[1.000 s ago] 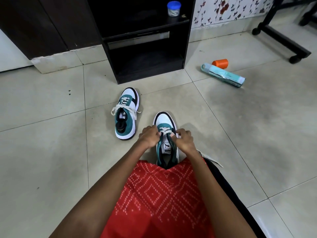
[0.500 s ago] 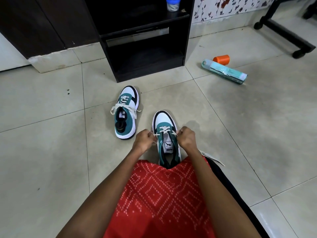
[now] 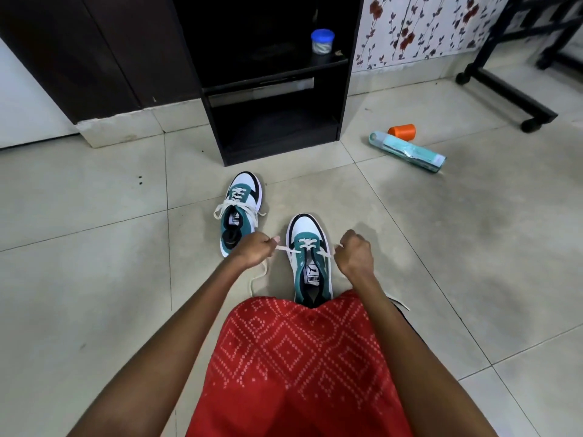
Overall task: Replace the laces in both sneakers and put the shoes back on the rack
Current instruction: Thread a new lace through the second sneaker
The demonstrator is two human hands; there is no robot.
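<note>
Tiled floor (image 3: 94,279) has got the far sneaker (image 3: 243,197) by the black rack (image 3: 277,146), near sneaker (image 3: 307,230) just beside it, plus a teal bottle (image 3: 407,151) lying next to an orange cylinder (image 3: 403,131).

Taut lace (image 3: 284,248): left hand (image 3: 252,252), right hand (image 3: 355,255)

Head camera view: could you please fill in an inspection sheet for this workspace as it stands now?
Surface: pale tiled floor with a few dark specks.
Job's things: near sneaker partly laced, its lace pulled out to both sides; far sneaker laced, standing apart from it; black rack behind, no shoes seen on it.
Clutter: orange cylinder and teal tube lying on the floor; blue-lidded jar on the rack's upper shelf.
Hands: left hand and right hand each grip one end of the lace.
Cables: nothing seen.
Surroundings: floral wallpaper; wheeled frame at upper right.
</note>
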